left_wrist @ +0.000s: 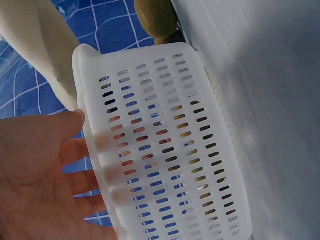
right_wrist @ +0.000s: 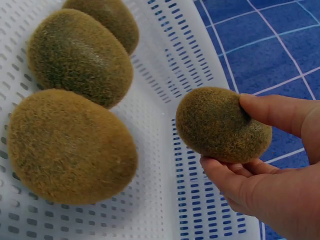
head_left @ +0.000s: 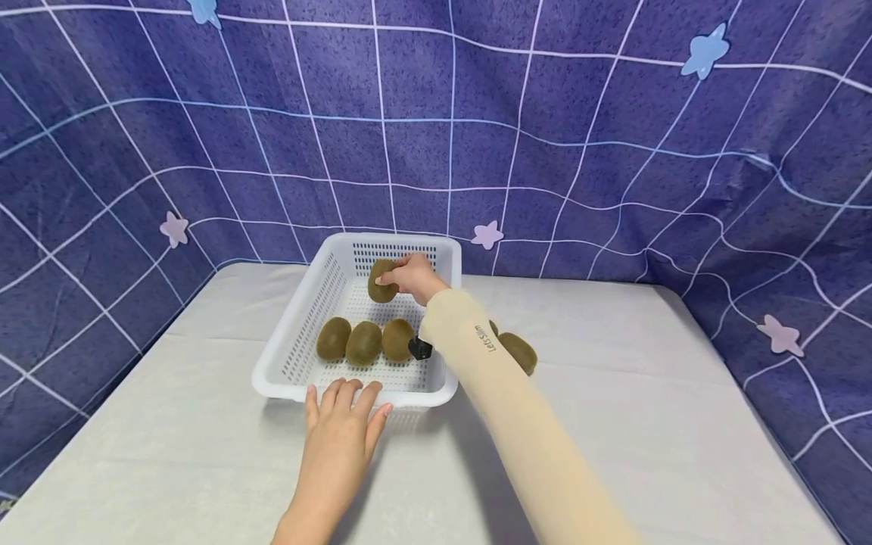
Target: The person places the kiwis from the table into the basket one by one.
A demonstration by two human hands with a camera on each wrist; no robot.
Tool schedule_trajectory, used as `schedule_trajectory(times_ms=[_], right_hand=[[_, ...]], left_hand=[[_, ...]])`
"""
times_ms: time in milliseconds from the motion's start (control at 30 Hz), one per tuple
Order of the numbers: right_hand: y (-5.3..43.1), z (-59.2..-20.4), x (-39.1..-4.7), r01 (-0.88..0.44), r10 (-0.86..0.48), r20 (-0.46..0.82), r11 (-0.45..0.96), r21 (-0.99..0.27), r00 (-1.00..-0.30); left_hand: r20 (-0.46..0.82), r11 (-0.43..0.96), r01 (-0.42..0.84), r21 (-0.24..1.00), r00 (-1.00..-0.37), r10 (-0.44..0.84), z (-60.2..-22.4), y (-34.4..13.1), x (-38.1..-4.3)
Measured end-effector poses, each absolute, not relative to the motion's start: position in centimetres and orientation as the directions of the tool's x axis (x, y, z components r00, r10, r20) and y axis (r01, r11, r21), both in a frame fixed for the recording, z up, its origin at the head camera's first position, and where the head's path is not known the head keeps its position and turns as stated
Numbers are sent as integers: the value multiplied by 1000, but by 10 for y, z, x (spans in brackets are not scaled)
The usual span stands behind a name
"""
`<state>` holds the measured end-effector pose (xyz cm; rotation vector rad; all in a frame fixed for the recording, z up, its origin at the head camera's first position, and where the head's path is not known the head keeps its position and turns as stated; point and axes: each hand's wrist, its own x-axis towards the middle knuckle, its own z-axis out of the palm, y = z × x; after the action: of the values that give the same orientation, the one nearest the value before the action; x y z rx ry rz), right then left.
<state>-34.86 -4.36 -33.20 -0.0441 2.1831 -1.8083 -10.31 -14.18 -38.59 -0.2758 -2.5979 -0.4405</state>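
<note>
My right hand (head_left: 414, 277) pinches a brown, fuzzy kiwi (right_wrist: 220, 125) between thumb and fingers, over the far part of a white slotted plastic basket (head_left: 286, 333). Across the near half of that basket, three more kiwis lie in a row; the middle kiwi (head_left: 364, 344) sits close between its neighbours. At the near rim, my left hand (head_left: 341, 439) holds the basket edge. In the left wrist view its fingers (left_wrist: 82, 182) pass over to the inner side of the wall, with the thumb at the rim.
To the right of the basket, a kiwi (head_left: 518, 353) rests on the pale tabletop (head_left: 647, 424), with another mostly hidden behind the cream right sleeve (head_left: 504, 393). A blue gridded cloth (head_left: 422, 136) with stars hangs behind and along both sides. A small black object (head_left: 419, 348) shows at the right cuff.
</note>
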Motion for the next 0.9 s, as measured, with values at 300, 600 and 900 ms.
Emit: schedule_trajectory(times_ms=[300,600,900], right_hand=[[-51,-349,-348,149,-183,-216,319,-936,-959],[-50,-354,-349,166,-212,-250,350,-922,-945],[-51,-357,-351,123,-211,-253,488,-864,-944]], left_hand=[[495,927,272,259,-861,114,-386,-142,-104],[504,928,275,253,-856,117,-386,-142,-103],[508,926,275,258,-854,112,-387,-143,-103]])
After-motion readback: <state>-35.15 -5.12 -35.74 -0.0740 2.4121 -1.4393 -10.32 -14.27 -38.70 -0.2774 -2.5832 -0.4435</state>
